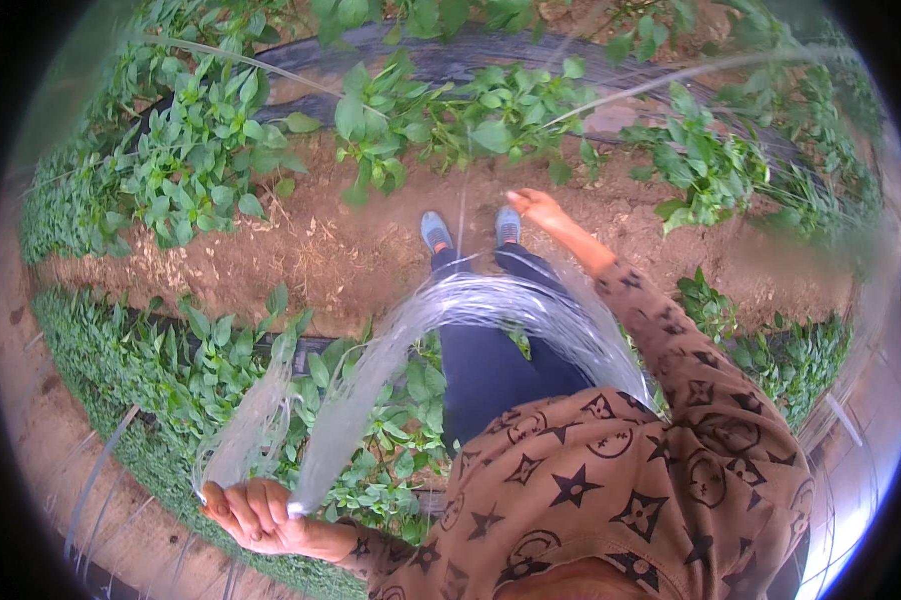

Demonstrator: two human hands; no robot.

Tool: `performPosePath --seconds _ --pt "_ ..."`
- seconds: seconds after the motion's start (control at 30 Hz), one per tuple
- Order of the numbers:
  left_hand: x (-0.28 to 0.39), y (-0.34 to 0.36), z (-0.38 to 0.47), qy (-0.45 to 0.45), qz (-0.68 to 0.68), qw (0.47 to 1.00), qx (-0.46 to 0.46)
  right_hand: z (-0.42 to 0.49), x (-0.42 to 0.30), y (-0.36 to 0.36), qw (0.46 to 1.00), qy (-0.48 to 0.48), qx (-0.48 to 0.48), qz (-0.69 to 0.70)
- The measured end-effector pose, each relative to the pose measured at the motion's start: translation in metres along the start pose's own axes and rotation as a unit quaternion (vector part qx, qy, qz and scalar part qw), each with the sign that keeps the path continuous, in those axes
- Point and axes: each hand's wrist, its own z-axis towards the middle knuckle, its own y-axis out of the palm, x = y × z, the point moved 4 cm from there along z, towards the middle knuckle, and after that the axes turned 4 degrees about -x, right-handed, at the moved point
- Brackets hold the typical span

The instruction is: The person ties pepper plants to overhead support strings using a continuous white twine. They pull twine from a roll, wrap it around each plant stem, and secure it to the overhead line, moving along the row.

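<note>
At the lower left, my left hand [252, 517] is closed around a bundle of thin, clear plastic strands [345, 420]. The bundle arcs up across my thighs and comes down by my right side, while a shorter, loose tuft of it hangs out beyond my fist. My right hand [533, 206] is stretched forward near my right shoe, fingers bent with the fingertips pointing left. Whether a thin strand lies between those fingers is too small to tell. A single pale strand [462, 202] runs from the plants down between my shoes.
Leafy green pepper plants [203, 150] grow in a row ahead along black plastic mulch [450, 56]. Another plant row [218, 360] runs behind my legs. Bare soil [330, 232] lies between them. Pale strings [660, 82] stretch over the front row.
</note>
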Motion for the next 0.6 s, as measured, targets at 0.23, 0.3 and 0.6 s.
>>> performPosePath --seconds 0.23,0.3,0.6 --pt "-0.002 -0.023 -0.007 0.04 0.029 0.999 -0.022 0.059 -0.016 0.108 0.922 0.14 -0.084 0.351" --pt "-0.016 -0.049 -0.003 0.042 0.003 0.999 -0.021 0.03 -0.061 0.097 0.862 -0.008 -0.125 0.49" --pt "-0.285 -0.164 0.024 -0.28 -0.106 0.941 0.158 -0.084 -0.134 0.059 0.894 -0.062 -0.133 0.424"
